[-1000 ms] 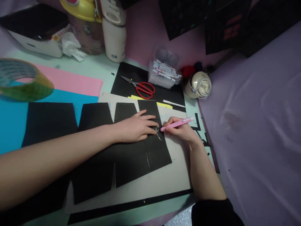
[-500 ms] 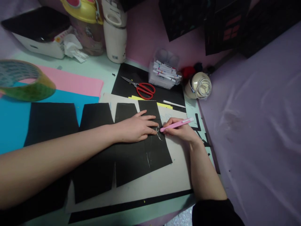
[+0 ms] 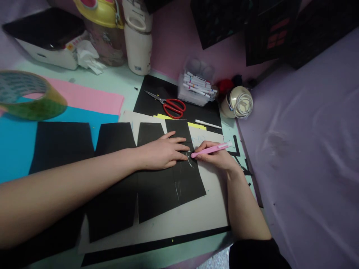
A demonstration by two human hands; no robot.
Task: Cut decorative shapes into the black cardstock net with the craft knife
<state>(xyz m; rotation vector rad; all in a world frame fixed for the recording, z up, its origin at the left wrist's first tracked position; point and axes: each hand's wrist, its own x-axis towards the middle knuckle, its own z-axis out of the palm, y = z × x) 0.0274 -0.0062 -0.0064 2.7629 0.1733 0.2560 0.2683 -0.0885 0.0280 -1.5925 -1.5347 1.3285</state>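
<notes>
My left hand [image 3: 165,152] lies flat with fingers spread on a black paper piece [image 3: 157,198], pressing it against the pale board [image 3: 209,209]. In my right hand [image 3: 214,155] is a slim pink pen-shaped tool [image 3: 209,150] with a whitish far end. Its lower end points at the black paper close to my left fingertips, beside short white lines [image 3: 190,162]; I cannot make out the very tip. Another white line runs lower on the same piece. More tapered black paper pieces [image 3: 114,138] lie to the left, partly under my left forearm.
Red-handled scissors [image 3: 174,107], a white pen [image 3: 208,123] and a box of markers [image 3: 196,87] are beyond my hands. At left are a large tape roll [image 3: 57,102] and blue paper [image 3: 17,149]. A white bottle [image 3: 138,48] stands behind; black scraps [image 3: 242,166] lie at right.
My hands and the paper hold nearly the same place. The pink tool's far end has shifted very slightly right and down; the whole view has moved a touch.
</notes>
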